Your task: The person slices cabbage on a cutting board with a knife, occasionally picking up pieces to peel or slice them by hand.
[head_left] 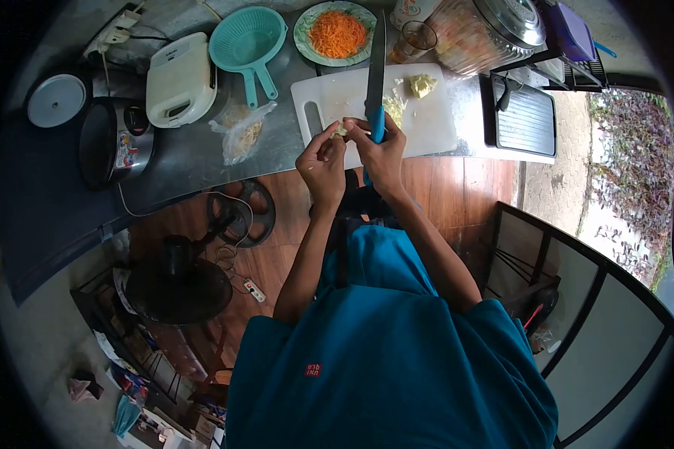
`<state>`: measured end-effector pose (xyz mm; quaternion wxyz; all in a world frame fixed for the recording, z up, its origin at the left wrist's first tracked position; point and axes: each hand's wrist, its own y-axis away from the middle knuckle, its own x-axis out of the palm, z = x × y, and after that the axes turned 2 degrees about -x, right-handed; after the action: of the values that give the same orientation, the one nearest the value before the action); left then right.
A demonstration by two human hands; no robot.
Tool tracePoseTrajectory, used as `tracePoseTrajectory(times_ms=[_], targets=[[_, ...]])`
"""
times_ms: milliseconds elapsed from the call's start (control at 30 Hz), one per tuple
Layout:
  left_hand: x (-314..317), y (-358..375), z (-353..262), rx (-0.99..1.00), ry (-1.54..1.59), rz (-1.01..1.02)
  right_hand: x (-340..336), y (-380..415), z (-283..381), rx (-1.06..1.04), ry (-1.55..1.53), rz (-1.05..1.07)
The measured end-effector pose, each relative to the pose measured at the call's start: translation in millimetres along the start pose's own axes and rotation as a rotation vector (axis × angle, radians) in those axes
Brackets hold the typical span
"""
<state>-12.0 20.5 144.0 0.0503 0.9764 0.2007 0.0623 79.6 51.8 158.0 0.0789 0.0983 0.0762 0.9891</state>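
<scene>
My right hand (382,156) is closed around the blue handle of a kitchen knife (376,75), whose dark blade points away from me over the board. Between the fingertips of my left hand (324,166) is a small pale-yellow piece (341,130), possibly vegetable; the right fingertips meet it too. Both hands are over the near edge of a white cutting board (434,123). On the board lie a pale-yellow chunk (423,85) and a pile of pale shreds (393,112), partly hidden behind the knife.
Left of the board are a clear plastic bag (243,138), a turquoise colander (249,41), a white sandwich maker (181,81) and a rice cooker (116,142). Behind it stand a plate of shredded carrot (301,39), a glass (414,43) and a large jar (464,41). A griddle pan (528,112) sits right.
</scene>
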Motion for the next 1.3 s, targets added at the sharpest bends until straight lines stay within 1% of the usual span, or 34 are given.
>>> tracePoseTrajectory(times_ms=[33,100,133,200,233,300,333,400,433,500,567,633,700,767,833,867,900,933,1033,1100,1133,1167,1200,1233,1300], targets=[[-1,-1,7,0.005,-0.067,-0.017,-2,0,-1,0.001,-0.002,0.001],[1,-2,20,0.021,-0.116,-0.035,-7,1,-1,-0.078,0.424,-0.09],[3,-2,25,0.035,-0.165,-0.053,-6,1,-2,-0.079,0.423,-0.09],[9,-1,35,0.036,-0.169,-0.087,-5,4,-8,-0.204,0.548,-0.182],[10,0,40,0.038,-0.176,-0.117,-6,5,-11,-0.199,0.545,-0.186],[10,-3,47,0.05,-0.182,-0.139,-9,7,-17,-0.096,0.648,-0.128],[11,-5,51,0.066,-0.175,-0.165,-9,6,-20,-0.095,0.646,-0.129],[9,-5,54,0.077,-0.179,-0.155,-11,4,-24,-0.2,0.54,-0.068],[8,-5,54,0.088,-0.185,-0.147,-12,3,-25,-0.195,0.538,-0.073],[7,-4,60,0.078,-0.229,-0.134,-17,-2,-28,-0.057,0.535,0.015],[7,-4,69,0.07,-0.266,-0.123,-23,-9,-35,-0.062,0.546,0.032],[9,-5,75,0.116,-0.306,-0.141,-25,-14,-32,-0.067,0.56,0.047],[11,-5,78,0.139,-0.317,-0.135,-27,-17,-30,-0.011,0.621,0.113],[11,-8,78,0.165,-0.329,-0.136,-27,-21,-37,-0.02,0.592,0.091],[10,-11,78,0.105,-0.281,-0.122,-27,-25,-41,-0.029,0.562,0.071],[11,-12,77,0.108,-0.278,-0.122,-27,-29,-42,0.075,0.508,0.084],[12,-12,75,0.066,-0.257,-0.129,-29,-31,-42,0.18,0.453,0.095],[12,-11,72,0.025,-0.237,-0.136,-29,-31,-43,0.179,0.453,0.094],[16,-7,64,0.007,-0.172,-0.146,-28,-31,-48,0.142,0.399,0.113],[17,-7,61,-0.013,-0.158,-0.137,-26,-29,-51,0.061,0.495,0.015],[17,-7,61,-0.027,-0.14,-0.13,-28,-29,-50,0.062,0.497,0.018],[16,-8,60,-0.026,-0.138,-0.135,-30,-30,-48,0.102,0.475,0.06],[14,-8,60,-0.066,-0.092,-0.141,-32,-32,-49,0.141,0.452,0.101],[12,-9,61,-0.105,-0.045,-0.145,-31,-32,-51,0.139,0.453,0.103],[10,-8,63,-0.102,-0.026,-0.15,-31,-30,-54,0.071,0.404,0.157]])
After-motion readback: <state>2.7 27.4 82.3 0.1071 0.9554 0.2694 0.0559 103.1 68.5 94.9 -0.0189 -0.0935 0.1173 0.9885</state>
